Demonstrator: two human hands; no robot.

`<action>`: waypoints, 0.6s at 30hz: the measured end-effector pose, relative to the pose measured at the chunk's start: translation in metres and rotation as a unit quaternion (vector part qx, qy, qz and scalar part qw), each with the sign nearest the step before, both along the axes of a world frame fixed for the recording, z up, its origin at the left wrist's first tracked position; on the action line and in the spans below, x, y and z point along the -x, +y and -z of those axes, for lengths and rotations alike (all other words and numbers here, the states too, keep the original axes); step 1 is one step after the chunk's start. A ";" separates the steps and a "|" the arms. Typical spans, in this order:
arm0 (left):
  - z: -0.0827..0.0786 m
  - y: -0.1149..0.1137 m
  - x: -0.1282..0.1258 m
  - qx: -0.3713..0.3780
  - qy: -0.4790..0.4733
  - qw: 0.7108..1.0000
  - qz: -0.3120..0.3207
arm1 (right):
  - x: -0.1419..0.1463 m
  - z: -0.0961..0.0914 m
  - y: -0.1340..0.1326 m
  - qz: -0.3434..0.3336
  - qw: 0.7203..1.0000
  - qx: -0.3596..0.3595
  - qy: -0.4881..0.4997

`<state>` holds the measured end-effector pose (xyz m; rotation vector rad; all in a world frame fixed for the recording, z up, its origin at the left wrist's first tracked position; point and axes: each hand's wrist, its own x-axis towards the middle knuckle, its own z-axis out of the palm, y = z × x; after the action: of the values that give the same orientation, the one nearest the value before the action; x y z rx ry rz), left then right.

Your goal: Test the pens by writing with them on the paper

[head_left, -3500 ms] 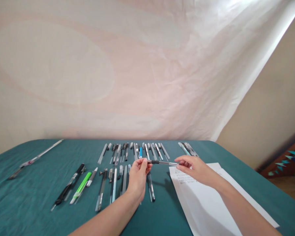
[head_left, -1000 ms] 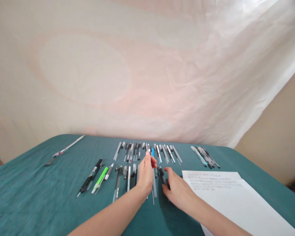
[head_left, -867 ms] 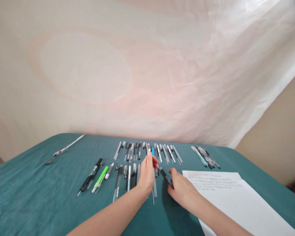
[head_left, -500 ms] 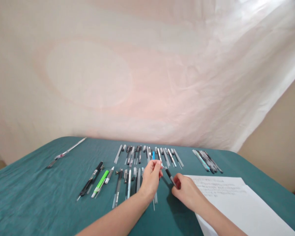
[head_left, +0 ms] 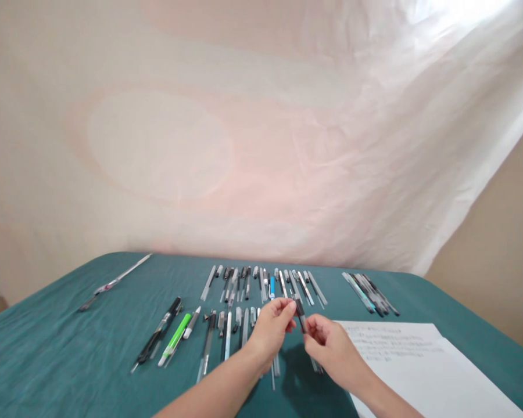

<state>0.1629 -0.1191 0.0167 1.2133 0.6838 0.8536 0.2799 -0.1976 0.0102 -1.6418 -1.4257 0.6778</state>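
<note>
My right hand [head_left: 331, 345] pinches a pen [head_left: 301, 316] with a dark grip section, held tilted above the table. My left hand [head_left: 270, 325] has its thumb and fingertips closed at the pen's upper end; any small part between them is hidden. Under my right hand, the ends of some slim clear pieces [head_left: 317, 367] lie on the cloth. Beside and partly behind my left forearm is a row of pens, caps and clear tubes, among them a pale blue and white pen [head_left: 228, 337]. A blue-barrelled piece [head_left: 272, 287] lies just beyond my left fingers.
A dark green cloth [head_left: 91, 360] covers the table. Several pen parts [head_left: 246, 281] form a back row. At left lie a green pen [head_left: 174, 339], a black pen [head_left: 157, 335] and a long thin packet [head_left: 117, 281]. Bundled thin pieces [head_left: 370, 294] and written paper [head_left: 418, 371] are at right.
The gap between my hands has closed: the pen in my right hand now meets my left fingertips and stands steeper. The clear pieces under my right hand have come into view.
</note>
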 end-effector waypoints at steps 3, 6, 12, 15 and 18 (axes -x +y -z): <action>-0.003 0.001 0.001 -0.008 -0.003 1.000 0.006 | 0.000 0.001 0.000 -0.005 1.000 -0.003 0.017; -0.006 0.006 0.003 -0.011 -0.012 1.000 -0.010 | 0.001 0.002 -0.001 -0.025 0.997 0.031 0.061; -0.014 0.038 0.014 -0.010 -0.074 0.991 -0.115 | 0.000 0.004 -0.003 -0.046 0.997 0.051 0.024; -0.019 0.052 0.019 -0.016 -0.102 0.982 -0.159 | 0.000 0.004 -0.005 -0.059 0.997 0.047 -0.031; -0.021 0.057 0.021 -0.019 -0.115 0.978 -0.175 | 0.002 0.005 -0.005 -0.075 0.994 0.058 -0.046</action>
<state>0.1420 -0.0622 0.0375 1.0214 0.7043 1.2842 0.2777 -0.2028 0.0054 -1.6849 -1.6146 0.7921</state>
